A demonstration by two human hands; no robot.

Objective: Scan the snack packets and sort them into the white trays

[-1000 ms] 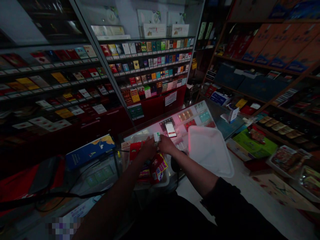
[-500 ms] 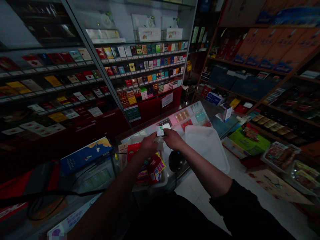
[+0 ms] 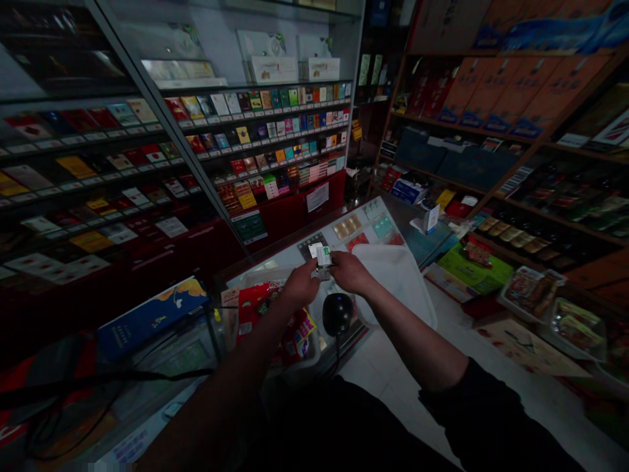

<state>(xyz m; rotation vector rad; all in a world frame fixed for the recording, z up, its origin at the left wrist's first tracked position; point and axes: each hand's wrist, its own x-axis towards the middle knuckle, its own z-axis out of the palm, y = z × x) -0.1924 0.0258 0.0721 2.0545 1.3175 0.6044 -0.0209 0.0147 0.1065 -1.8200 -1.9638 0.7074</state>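
Observation:
Both of my hands hold one small white-and-green pack [image 3: 324, 255] over the glass counter. My left hand [image 3: 302, 286] grips its left side, with fingers closed. On the other side, my right hand [image 3: 348, 270] pinches it; what exactly the pack holds cannot be read. Just behind it lies a phone [image 3: 314, 248], partly covered by the pack. Below my hands stands a black round-headed device [image 3: 338, 313] with a cable. Under my left forearm is a plastic tub [image 3: 310, 360] with red and yellow snack packets [image 3: 301, 333].
A white plastic tub [image 3: 410, 278] sits right of my right hand. To the left lie a blue box [image 3: 152, 318] and a black strap [image 3: 122, 378]. Shelves of small packs [image 3: 275, 98] line the wall ahead. At right are a green box [image 3: 474, 267] and wooden shelving [image 3: 555, 141].
My hands have lifted the pack up and right, away from the snack tub, and it now overlaps the phone. The black device has come into full view. The camera has turned right.

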